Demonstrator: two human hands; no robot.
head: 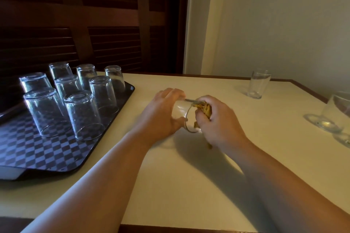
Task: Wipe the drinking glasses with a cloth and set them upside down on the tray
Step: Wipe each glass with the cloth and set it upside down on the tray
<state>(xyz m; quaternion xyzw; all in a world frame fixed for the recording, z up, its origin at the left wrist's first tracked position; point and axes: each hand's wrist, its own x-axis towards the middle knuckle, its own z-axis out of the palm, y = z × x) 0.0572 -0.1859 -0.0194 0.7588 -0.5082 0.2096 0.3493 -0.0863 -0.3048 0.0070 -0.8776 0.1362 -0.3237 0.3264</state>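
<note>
My left hand (161, 115) grips a clear drinking glass (182, 111) held on its side above the table, mouth pointing right. My right hand (217, 121) holds a bunched yellow-brown cloth (205, 109) at the glass's rim, part of it pushed inside. A bit of cloth hangs below my right wrist. On the left a dark checkered tray (37, 151) carries several glasses (83, 113) standing upside down. An upright glass (258, 84) stands at the back right. Two more glasses (335, 113) stand at the right edge of view.
The cream table (180, 176) has a dark wooden edge. Its far right corner lies near the upright glasses. Dark louvered wooden panels (94, 24) stand behind the tray and a pale wall behind the table's right half.
</note>
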